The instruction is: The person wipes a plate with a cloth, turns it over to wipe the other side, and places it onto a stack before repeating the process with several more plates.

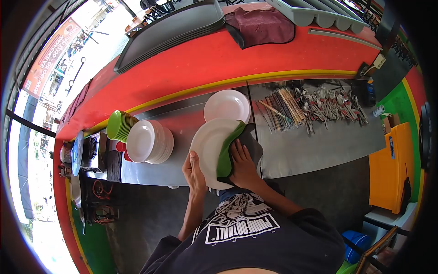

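A white plate is held up before my chest, over the front edge of the steel counter. My left hand grips its left rim, thumb on the face. Against the plate's right side lies a green and dark grey cloth, pressed there by my right hand with its fingers extended over it. Just behind is another white plate on the counter. To the left stand a tall stack of white plates and a stack of green bowls.
Chopsticks and heaped forks and spoons lie on the steel counter at right. Grey trays, a maroon cloth and a cutlery holder rest on the red ledge. An orange cabinet stands at far right.
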`<state>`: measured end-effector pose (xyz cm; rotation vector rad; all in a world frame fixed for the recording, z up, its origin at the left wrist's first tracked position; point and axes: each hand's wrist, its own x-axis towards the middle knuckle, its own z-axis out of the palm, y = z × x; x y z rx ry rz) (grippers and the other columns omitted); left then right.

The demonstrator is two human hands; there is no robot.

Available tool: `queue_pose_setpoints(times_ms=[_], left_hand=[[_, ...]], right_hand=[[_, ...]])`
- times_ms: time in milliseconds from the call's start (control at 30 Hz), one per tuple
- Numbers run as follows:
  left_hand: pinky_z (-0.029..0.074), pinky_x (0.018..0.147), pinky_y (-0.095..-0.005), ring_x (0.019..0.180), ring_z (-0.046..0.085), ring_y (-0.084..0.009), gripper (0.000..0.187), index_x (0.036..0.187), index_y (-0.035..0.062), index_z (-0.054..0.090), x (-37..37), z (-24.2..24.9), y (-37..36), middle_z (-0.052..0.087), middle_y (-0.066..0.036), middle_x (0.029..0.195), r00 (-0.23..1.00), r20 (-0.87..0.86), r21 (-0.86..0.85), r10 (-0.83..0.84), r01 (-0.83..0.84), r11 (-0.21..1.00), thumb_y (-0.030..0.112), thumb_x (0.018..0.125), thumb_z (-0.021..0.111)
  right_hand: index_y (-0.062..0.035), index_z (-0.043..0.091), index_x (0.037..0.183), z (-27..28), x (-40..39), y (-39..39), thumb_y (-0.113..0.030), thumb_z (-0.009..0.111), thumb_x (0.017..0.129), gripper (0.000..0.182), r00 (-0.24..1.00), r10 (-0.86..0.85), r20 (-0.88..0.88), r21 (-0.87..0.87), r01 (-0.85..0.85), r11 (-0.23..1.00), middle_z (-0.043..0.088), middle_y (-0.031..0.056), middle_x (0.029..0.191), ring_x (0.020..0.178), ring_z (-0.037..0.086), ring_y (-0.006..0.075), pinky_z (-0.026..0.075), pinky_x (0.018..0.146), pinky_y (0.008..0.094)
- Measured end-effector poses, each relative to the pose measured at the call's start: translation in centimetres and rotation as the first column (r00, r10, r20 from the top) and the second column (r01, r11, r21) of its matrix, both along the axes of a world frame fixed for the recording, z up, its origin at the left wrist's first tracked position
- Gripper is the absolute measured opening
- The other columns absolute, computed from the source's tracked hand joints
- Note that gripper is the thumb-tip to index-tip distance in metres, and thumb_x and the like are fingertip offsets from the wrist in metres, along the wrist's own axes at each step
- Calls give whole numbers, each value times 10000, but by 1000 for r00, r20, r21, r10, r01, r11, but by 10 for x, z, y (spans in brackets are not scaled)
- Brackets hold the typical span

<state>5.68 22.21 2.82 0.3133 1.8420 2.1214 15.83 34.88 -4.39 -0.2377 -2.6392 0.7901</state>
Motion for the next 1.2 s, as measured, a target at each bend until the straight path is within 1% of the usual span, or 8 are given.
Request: queue_pose_setpoints(times_ms=[200, 300, 467, 533, 667, 767, 1067, 1200], left_hand=[[535, 774, -269, 912, 643, -130, 500, 1199, -37, 595, -10, -4, -4, 669, -79, 1065, 999, -36, 25, 10, -9, 1000, 424, 1029, 501], [485, 736, -245, 846, 584, -88, 513, 1153, -48, 622, -2, 0, 4, 662, -41, 959, 1000, -9, 63, 19, -18, 998, 434, 1036, 490], [469, 749, -227, 879, 570, -81, 520, 1196, -42, 618, 15, -9, 11, 653, -35, 997, 997, 61, -33, -39, 41, 999, 433, 1044, 468], [493, 837, -248, 978, 597, -105, 514, 1254, -40, 593, 22, -13, 7, 662, -61, 1102, 986, 112, -67, -122, 130, 989, 410, 1053, 450], [521, 798, -257, 937, 623, -116, 494, 1226, -34, 604, 27, -28, 4, 668, -66, 1088, 991, 86, 17, -104, 103, 995, 403, 1051, 455], [543, 771, -270, 910, 648, -135, 486, 1211, -34, 605, 24, -35, -3, 674, -79, 1081, 993, 96, 33, -68, 65, 997, 399, 1050, 455], [554, 779, -290, 929, 665, -171, 521, 1233, -40, 585, 21, -26, -3, 673, -111, 1092, 977, 213, 206, 6, -51, 977, 426, 1045, 451], [542, 787, -273, 942, 655, -154, 522, 1234, -34, 593, 18, -28, -5, 672, -95, 1092, 974, 223, 126, -37, 9, 992, 432, 1043, 454]], right_hand=[[54, 383, 1440, -3, 15, -21, -302, 611, 811, 758, 982, 188, 8, -3, -188, 982, 275, 303, 1522, 1459, 133, 504, 157, 1162, 610], [50, 379, 1445, 4, 21, -31, -307, 607, 812, 762, 968, 250, 38, -4, -250, 968, 272, 298, 1525, 1461, 123, 502, 146, 1171, 597], [26, 439, 1420, 14, 14, -26, -299, 580, 845, 675, 957, 284, 52, -42, -283, 958, 207, 297, 1550, 1466, 63, 511, 124, 1181, 601], [18, 439, 1422, 14, 10, -17, -303, 585, 841, 679, 982, 190, 5, -55, -189, 980, 222, 290, 1546, 1468, 74, 501, 128, 1181, 601], [-2, 488, 1393, 9, 7, 11, -361, 620, 822, 687, 1000, 7, -22, 72, -5, 997, 260, 268, 1543, 1458, 154, 479, 157, 1183, 572], [-7, 508, 1378, 15, 15, 14, -335, 615, 832, 646, 1000, -14, 10, 68, 13, 998, 250, 265, 1548, 1463, 147, 475, 157, 1184, 569], [-42, 443, 1445, 26, 42, -14, -308, 608, 844, 677, 937, 290, 195, 5, -296, 955, 197, 251, 1580, 1481, 45, 478, 114, 1195, 575], [-76, 456, 1447, 26, 32, -28, -326, 592, 854, 658, 941, 307, 144, 2, -310, 951, 228, 233, 1577, 1488, 47, 461, 110, 1200, 562]])
